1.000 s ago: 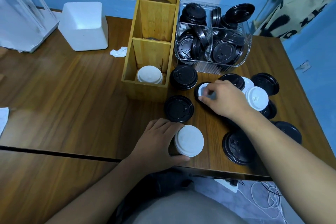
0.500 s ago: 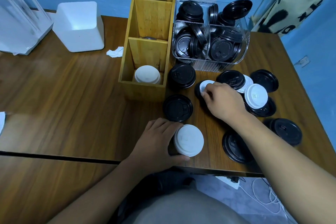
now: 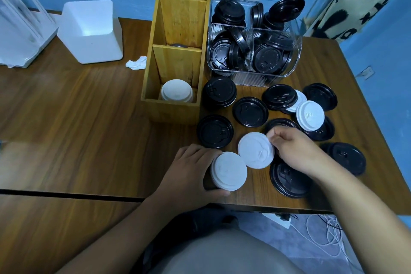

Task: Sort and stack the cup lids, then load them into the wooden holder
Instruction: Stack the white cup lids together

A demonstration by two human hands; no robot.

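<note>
The white lid [image 3: 255, 150] is at the lower centre of the frame, just beside the white stack [image 3: 229, 171], a little to its upper right. I cannot tell if it is lifted off the table [image 3: 89, 107]. The right hand [image 3: 295, 151] pinches its right rim between thumb and fingertips, with the other fingers curled. The left hand [image 3: 191, 176] is curled around the side of the white stack and holds it near the front edge of the table. More white lids [image 3: 176, 91] sit in the front compartment of the wooden holder [image 3: 171, 112], and loose black lids [image 3: 215, 131] lie to the right of it. I judge the lid to be very light, thin and a bit flexible, with a smooth, slippery top. The rim is therefore the good place to hold it, and gently, because a hard squeeze may bend it.
</note>
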